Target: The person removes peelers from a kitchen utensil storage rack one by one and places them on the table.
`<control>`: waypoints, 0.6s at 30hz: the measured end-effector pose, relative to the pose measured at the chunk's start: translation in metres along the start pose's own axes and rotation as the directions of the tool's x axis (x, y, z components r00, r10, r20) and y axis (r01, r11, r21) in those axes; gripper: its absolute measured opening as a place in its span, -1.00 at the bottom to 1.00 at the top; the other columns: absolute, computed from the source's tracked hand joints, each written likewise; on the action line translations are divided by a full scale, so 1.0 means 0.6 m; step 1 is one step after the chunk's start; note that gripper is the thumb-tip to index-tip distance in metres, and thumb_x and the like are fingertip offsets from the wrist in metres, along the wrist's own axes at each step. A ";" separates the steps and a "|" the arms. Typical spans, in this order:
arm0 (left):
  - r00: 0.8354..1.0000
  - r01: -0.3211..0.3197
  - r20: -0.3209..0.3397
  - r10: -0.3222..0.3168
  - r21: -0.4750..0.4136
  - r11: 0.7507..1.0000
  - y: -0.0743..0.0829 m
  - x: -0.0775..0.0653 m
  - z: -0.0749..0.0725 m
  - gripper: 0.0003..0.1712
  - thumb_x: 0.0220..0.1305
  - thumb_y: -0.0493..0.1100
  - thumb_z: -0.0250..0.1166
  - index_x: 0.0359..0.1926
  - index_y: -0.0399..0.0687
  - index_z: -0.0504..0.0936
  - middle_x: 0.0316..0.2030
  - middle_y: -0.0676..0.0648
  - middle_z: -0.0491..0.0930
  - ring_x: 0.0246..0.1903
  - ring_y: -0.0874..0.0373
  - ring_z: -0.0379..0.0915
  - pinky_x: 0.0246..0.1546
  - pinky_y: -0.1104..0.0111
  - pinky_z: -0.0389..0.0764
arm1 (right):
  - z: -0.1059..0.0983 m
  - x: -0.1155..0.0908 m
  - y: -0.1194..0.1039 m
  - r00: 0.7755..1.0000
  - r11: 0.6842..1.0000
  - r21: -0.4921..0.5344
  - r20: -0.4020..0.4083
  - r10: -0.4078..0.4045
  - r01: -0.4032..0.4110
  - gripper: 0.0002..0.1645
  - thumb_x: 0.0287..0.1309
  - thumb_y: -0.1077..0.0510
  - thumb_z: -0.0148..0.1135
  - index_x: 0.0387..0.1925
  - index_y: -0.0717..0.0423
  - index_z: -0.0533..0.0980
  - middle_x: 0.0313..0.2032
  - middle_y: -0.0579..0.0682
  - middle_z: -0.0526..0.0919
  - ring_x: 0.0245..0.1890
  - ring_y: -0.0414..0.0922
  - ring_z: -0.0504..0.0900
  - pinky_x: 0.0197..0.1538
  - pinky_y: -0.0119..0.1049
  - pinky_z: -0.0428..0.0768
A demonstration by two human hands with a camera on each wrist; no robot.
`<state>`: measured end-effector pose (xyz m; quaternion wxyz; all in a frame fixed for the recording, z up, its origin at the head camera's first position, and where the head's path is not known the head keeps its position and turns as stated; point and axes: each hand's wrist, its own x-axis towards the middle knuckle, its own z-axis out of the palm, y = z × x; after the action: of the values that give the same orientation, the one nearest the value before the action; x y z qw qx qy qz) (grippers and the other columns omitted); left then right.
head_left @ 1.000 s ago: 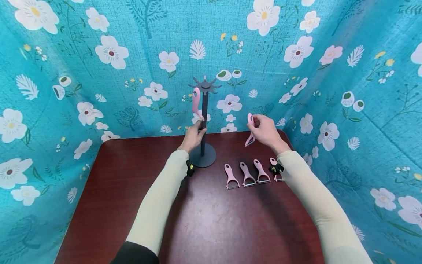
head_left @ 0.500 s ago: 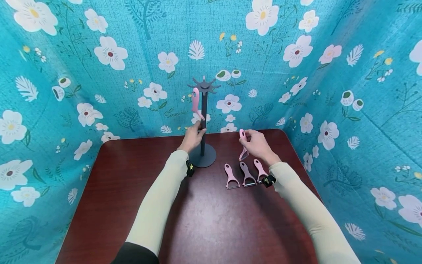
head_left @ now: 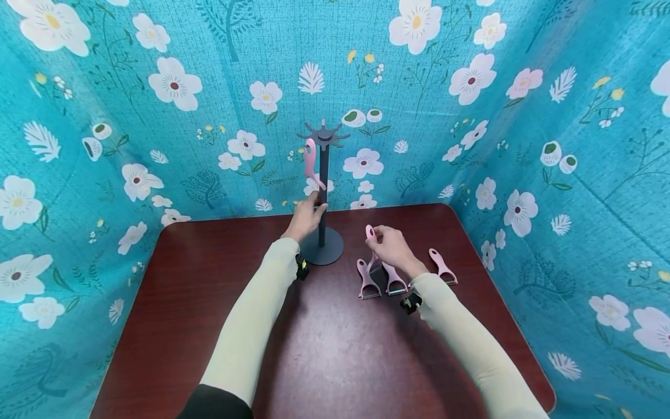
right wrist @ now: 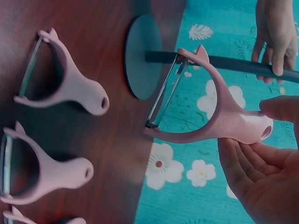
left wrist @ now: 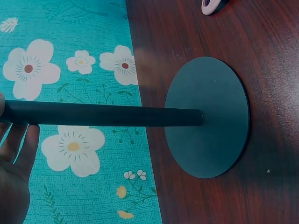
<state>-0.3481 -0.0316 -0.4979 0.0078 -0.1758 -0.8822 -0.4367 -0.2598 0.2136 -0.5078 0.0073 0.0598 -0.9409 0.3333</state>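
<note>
My right hand (head_left: 395, 247) pinches a pink Y-shaped peeler (right wrist: 226, 116) by the handle end, between thumb and fingers. Its blade end points away from the palm, toward the table in the head view. With thumb and fingers on either side, my left hand (head_left: 303, 220) holds the pole of a dark hook stand (left wrist: 107, 114). Another pink peeler (head_left: 310, 160) hangs from a hook at the stand's top, above my left hand. Peelers lie below the right hand: one at left (head_left: 369, 286), one beside it (head_left: 396, 284), and one partly seen in the right wrist view.
A further peeler (head_left: 442, 266) lies to the right of my right wrist. The stand's round base (left wrist: 215, 149) rests on the dark red table (head_left: 209, 279), near its back edge. A blue flowered cloth (head_left: 209, 116) hangs behind and at both sides.
My right hand has brought the held peeler left and down, from the table's back right to above the lying peelers. The left hand has stayed on the pole.
</note>
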 end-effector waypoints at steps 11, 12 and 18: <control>1.000 0.000 0.000 0.000 -0.018 1.000 -0.003 -0.001 0.001 -0.72 0.44 -0.02 0.02 0.04 -0.05 0.39 0.00 -0.14 0.53 -0.02 0.02 0.51 -0.08 0.18 0.53 | 0.032 -0.013 -0.006 0.999 0.999 -0.039 0.041 0.031 -0.029 -0.57 0.15 0.04 0.26 -0.04 0.25 0.53 -0.31 0.05 0.60 -0.36 -0.09 0.55 -0.29 -0.21 0.52; 1.000 -0.003 0.000 0.003 -0.020 1.000 -0.004 -0.001 0.001 -0.72 0.44 -0.03 0.02 0.05 -0.05 0.39 0.00 -0.14 0.53 -0.02 0.02 0.51 -0.07 0.18 0.53 | 0.034 -0.013 -0.007 0.999 0.999 -0.044 0.041 0.028 -0.027 -0.57 0.14 0.04 0.26 -0.04 0.25 0.53 -0.31 0.06 0.60 -0.36 -0.09 0.55 -0.29 -0.21 0.52; 1.000 -0.013 -0.013 0.013 -0.014 1.000 -0.005 0.001 0.000 -0.73 0.43 -0.02 0.03 0.03 -0.04 0.39 -0.02 -0.13 0.54 -0.03 0.02 0.51 -0.09 0.18 0.54 | 0.045 -0.014 -0.007 0.999 0.997 -0.077 0.043 0.027 -0.024 -0.51 0.13 0.03 0.25 -0.01 0.30 0.52 -0.16 0.17 0.56 -0.27 -0.03 0.53 -0.21 -0.14 0.52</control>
<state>-0.3495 -0.0329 -0.5002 0.0151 -0.1787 -0.8778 -0.4442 -0.2500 0.1943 -0.5267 -0.0156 0.0547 -0.9536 0.2958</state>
